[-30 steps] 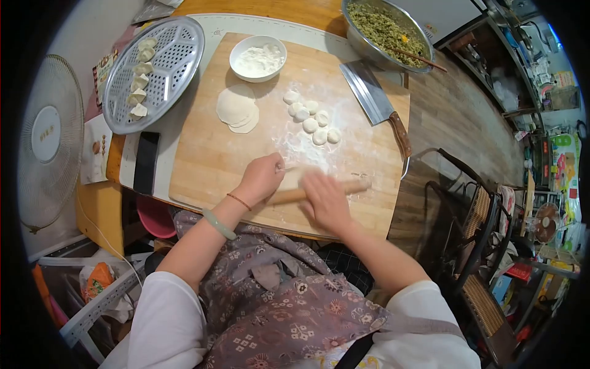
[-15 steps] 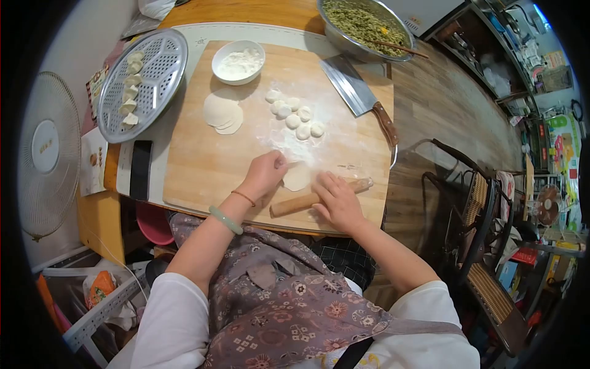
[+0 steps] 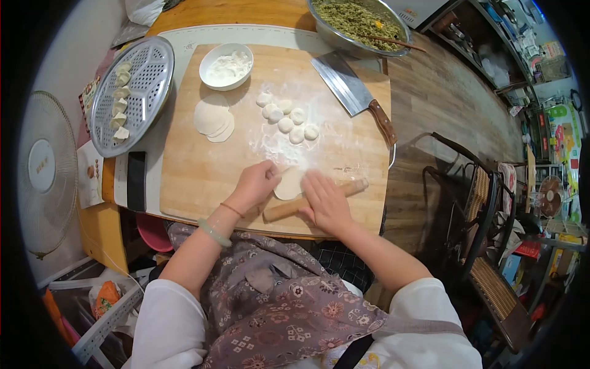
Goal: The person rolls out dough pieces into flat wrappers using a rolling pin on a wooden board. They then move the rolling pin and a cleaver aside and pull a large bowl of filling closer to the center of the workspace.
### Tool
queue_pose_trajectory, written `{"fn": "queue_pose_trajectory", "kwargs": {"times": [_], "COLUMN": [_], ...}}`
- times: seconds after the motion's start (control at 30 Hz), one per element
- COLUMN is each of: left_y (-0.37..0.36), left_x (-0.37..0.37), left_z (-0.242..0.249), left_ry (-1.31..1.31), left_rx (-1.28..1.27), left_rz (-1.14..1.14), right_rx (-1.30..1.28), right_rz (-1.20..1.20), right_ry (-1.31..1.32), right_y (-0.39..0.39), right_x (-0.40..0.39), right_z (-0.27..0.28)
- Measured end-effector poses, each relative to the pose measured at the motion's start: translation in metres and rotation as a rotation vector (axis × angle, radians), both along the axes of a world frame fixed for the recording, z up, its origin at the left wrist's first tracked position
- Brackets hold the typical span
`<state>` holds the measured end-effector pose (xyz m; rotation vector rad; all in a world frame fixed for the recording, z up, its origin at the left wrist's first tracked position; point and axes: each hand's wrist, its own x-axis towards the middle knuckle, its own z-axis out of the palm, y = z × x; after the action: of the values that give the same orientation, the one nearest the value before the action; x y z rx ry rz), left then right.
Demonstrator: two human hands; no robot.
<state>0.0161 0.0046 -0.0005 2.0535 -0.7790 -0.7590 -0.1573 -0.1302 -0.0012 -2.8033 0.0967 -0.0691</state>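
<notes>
My left hand (image 3: 257,183) pinches the left edge of a flat dough wrapper (image 3: 289,184) on the floured wooden board (image 3: 190,166). My right hand (image 3: 326,200) lies with its fingers stretched over the rolling pin (image 3: 354,187), its palm on the wood and its fingertips, slightly blurred, by the wrapper's right edge. Beyond the hands several small dough pieces (image 3: 297,115) rest in white flour. A few overlapping round wrappers (image 3: 212,115) lie at the board's left, below a white bowl of flour (image 3: 227,66).
A cleaver (image 3: 349,85) lies at the board's right. Behind it stands a metal bowl of green filling (image 3: 362,27) with chopsticks. At the left are a perforated tray (image 3: 144,92) with dumplings, a black phone (image 3: 137,181) and a fan (image 3: 43,166). A chair (image 3: 485,246) stands right.
The board and everything around it appear shifted slightly left in view. My right hand has moved a little up the pin, its fingers now straighter. My left hand still pinches the wrapper's edge.
</notes>
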Motion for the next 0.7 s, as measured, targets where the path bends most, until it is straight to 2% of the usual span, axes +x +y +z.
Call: {"fn": "queue_pose_trajectory", "kwargs": {"times": [0.07, 0.1, 0.17, 0.2, 0.3, 0.37, 0.47, 0.5, 0.53, 0.57, 0.6, 0.7], "left_y": [0.003, -0.002, -0.013, -0.013, -0.011, 0.003, 0.007, 0.004, -0.004, -0.01, -0.012, -0.01], "left_x": [-0.005, -0.004, 0.006, 0.009, 0.013, 0.007, 0.003, 0.002, 0.006, 0.011, 0.014, 0.016], "left_z": [0.007, 0.005, 0.0, -0.002, -0.009, -0.011, 0.003, 0.002, -0.002, -0.001, -0.002, -0.005], "left_ry": [0.082, 0.077, -0.293, -0.293, -0.252, 0.022, 0.102, 0.101, -0.087, -0.274, -0.274, -0.246], "left_rx": [0.039, 0.035, -0.045, -0.041, 0.005, -0.05, 0.06, 0.059, -0.003, -0.062, -0.06, 0.016], "left_rz": [-0.021, -0.011, -0.03, -0.034, -0.157, 0.063, -0.012, -0.007, 0.01, 0.024, 0.023, -0.088], "right_rx": [-0.102, -0.062, -0.039, -0.01, -0.016, -0.026, -0.064, -0.1, -0.105, -0.07, -0.03, -0.016], "right_rz": [-0.048, -0.122, -0.195, -0.285, -0.033, 0.049, -0.003, -0.057, -0.047, -0.155, -0.268, -0.085], "right_ry": [-0.066, -0.156, -0.223, -0.279, -0.145, -0.067, -0.069, -0.1, -0.107, -0.177, -0.242, -0.14], "right_y": [-0.013, -0.021, -0.027, -0.024, -0.005, 0.006, -0.007, -0.013, -0.018, -0.021, -0.02, 0.001], "right_x": [0.045, 0.072, 0.096, 0.099, 0.029, -0.003, 0.037, 0.061, 0.078, 0.091, 0.096, 0.031], "right_z": [-0.007, -0.012, -0.008, -0.007, -0.011, -0.001, -0.005, -0.005, -0.004, -0.003, -0.004, -0.016]}}
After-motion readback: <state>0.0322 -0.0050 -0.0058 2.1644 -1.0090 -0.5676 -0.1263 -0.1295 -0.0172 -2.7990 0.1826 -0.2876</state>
